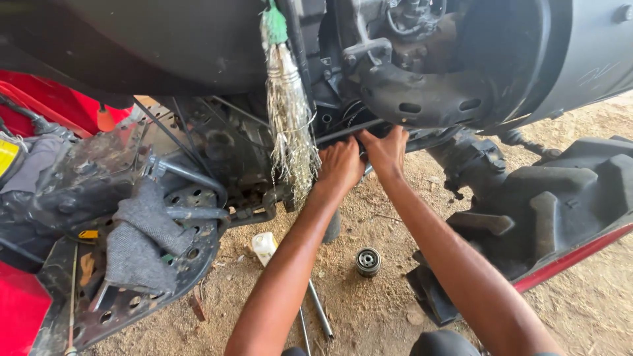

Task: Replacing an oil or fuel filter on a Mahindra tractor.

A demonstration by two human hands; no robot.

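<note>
Both hands, left hand (339, 165) and right hand (384, 150), grip a dark greasy bar (349, 130), fingers curled around it; a tinsel tassel (288, 125) hangs beside, and an oil filter (368, 261) lies on the ground below.

- We are seeing through a single head-worn camera, so no second view is sharing the scene.
- We are looking down and forward along both outstretched forearms, from low and close beside a tractor underside (409, 92).
- We are taking in the dirt ground (382, 290) below, and a big tyre (567, 198) is filling the right edge.
</note>
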